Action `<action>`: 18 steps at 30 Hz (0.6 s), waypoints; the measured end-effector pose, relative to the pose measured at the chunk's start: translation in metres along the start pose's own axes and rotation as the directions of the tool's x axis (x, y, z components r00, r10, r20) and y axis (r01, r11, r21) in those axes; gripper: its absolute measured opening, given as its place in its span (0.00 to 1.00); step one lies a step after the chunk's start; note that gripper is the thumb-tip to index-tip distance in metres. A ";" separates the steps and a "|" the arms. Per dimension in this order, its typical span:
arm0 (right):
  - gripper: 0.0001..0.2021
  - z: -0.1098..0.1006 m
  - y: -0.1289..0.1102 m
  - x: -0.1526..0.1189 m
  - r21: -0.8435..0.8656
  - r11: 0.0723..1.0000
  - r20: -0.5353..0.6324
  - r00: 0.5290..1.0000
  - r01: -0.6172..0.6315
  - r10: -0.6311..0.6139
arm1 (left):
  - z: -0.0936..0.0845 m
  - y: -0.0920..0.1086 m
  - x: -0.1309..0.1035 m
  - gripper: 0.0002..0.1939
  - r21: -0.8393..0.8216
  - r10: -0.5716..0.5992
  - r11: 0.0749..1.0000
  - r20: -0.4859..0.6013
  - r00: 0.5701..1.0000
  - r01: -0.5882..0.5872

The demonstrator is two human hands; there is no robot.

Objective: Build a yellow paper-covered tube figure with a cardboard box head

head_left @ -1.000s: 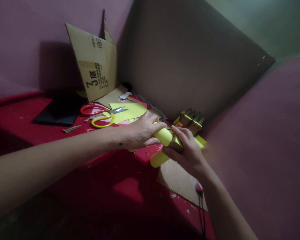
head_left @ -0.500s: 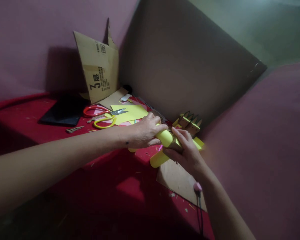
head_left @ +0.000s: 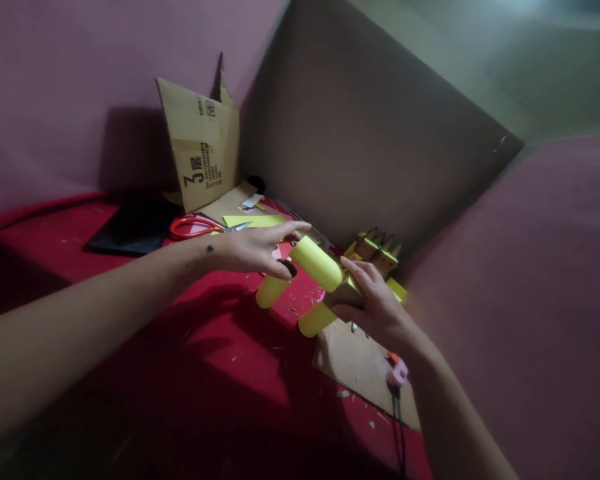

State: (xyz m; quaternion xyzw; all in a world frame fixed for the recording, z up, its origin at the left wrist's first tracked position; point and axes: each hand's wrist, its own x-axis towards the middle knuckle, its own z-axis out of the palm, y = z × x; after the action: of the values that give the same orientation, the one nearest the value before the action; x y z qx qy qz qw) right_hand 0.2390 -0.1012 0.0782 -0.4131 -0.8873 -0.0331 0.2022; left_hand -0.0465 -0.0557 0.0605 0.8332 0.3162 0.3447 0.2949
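Observation:
My right hand (head_left: 373, 297) grips a brown cardboard piece (head_left: 346, 295), its fingers wrapped over the top. A yellow tube (head_left: 317, 263) extends from that piece toward the upper left. My left hand (head_left: 265, 248) is off the tube, fingers and thumb spread apart, just above another yellow tube (head_left: 271, 291) with a dark open end. Whether the thumb touches that tube's rim I cannot tell. Below my right hand, a third yellow tube (head_left: 314, 320) lies slanted near the cardboard.
Red-handled scissors (head_left: 195, 227) and yellow paper (head_left: 255, 220) lie behind my left hand. A printed cardboard sheet (head_left: 205, 147) stands at the back. Small cardboard pieces (head_left: 377, 250) are at the right, a flat cardboard (head_left: 360, 363) and pink-tipped cord (head_left: 397, 373) nearer.
My left hand has let go of the upper yellow tube and moved left, its fingers opening. More of both tubes on the left now shows. My right hand keeps its hold.

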 end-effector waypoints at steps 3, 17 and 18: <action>0.37 -0.003 0.000 0.001 0.009 1.000 0.023 1.000 -0.021 0.021 | 0.005 -0.013 -0.002 0.50 -0.063 -0.021 0.998 0.025 0.999 0.023; 0.39 -0.005 -0.004 0.009 -0.047 0.998 0.074 0.996 0.047 -0.043 | 0.050 -0.042 -0.004 0.48 -0.293 0.006 0.955 -0.086 0.996 -0.031; 0.38 -0.005 -0.005 0.009 -0.052 0.997 0.077 0.996 0.048 -0.044 | 0.050 -0.041 -0.004 0.47 -0.308 0.000 0.951 -0.082 0.997 -0.025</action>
State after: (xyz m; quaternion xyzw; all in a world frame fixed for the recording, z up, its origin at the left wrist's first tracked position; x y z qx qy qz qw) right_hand 0.2315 -0.0989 0.0870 -0.3987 -0.9025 -0.0459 0.1564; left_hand -0.0243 -0.0461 0.0004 0.7643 0.2650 0.4252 0.4061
